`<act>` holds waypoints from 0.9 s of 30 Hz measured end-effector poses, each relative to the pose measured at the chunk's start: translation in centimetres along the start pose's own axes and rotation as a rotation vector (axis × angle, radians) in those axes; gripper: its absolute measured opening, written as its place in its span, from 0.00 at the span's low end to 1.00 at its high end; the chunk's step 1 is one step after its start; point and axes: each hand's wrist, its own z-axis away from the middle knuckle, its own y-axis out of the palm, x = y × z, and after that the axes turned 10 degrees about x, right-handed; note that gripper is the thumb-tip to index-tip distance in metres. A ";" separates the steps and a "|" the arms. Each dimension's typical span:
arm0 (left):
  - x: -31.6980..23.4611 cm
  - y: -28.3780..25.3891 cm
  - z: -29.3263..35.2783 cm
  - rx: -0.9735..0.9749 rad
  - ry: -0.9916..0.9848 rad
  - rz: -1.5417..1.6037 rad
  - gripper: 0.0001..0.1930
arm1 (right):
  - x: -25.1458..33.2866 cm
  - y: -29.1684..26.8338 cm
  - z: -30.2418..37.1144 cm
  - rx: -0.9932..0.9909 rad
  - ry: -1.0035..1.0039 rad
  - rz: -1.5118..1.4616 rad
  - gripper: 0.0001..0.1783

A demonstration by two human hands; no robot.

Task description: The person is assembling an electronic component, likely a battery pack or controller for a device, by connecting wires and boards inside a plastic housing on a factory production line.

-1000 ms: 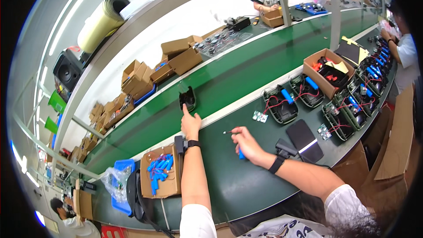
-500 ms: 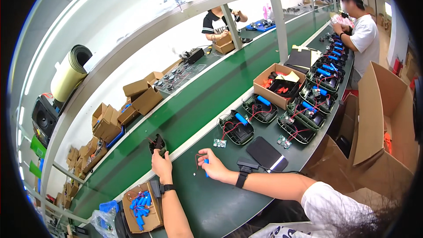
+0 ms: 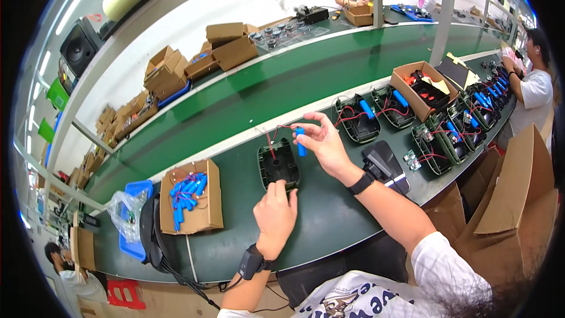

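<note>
On the green bench before me lies a dark green plastic housing half, its hollow side up. At its near edge, my left hand is closed with the fingertips against the rim. My right hand pinches a blue cylindrical battery upright beside the housing's right side. Thin red and dark wires run by the fingertips and over the housing; exactly where each one ends I cannot make out. Two similar housings, one of them nearer, sit to the right with blue batteries and red wires inside.
An open carton of blue batteries stands left of my hands, beside a black bag and a blue tray. A phone lies by my right wrist. Several more housings line the bench toward a co-worker. Beyond runs a green conveyor belt.
My left hand has brought the housing from the belt's edge down onto the bench. My right hand has raised the battery beside it. The view has swung left.
</note>
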 end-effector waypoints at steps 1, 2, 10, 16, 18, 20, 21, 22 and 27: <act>-0.5 0.0 0.9 0.039 -0.015 -0.006 0.16 | 0.2 0.1 0.1 0.035 0.011 0.058 0.27; -0.8 0.0 1.6 0.066 -0.019 -0.002 0.16 | 0.4 0.1 0.1 0.099 0.006 0.084 0.26; -0.9 -4.1 1.1 0.100 -0.138 0.280 0.16 | 4.6 1.2 0.5 0.534 -0.035 0.827 0.20; 5.6 -3.6 -5.0 0.005 -0.107 0.427 0.10 | 4.5 0.9 1.2 0.723 -0.014 1.122 0.21; 5.9 -2.5 -5.3 0.066 -0.061 0.465 0.10 | 4.4 1.1 1.1 0.750 -0.013 1.167 0.21; 6.3 -1.1 -5.2 0.131 0.105 0.561 0.10 | 4.4 1.4 1.0 0.708 0.067 1.029 0.20; 5.9 -0.9 -5.0 0.158 0.196 0.690 0.08 | 4.4 1.2 1.1 0.698 0.074 1.038 0.20; 5.6 -1.1 -4.6 0.238 0.232 0.673 0.07 | 4.4 1.0 1.2 0.624 0.037 0.936 0.20; 5.0 -2.7 -3.6 0.451 0.365 0.773 0.04 | 4.1 -0.1 0.9 0.554 -0.065 0.838 0.20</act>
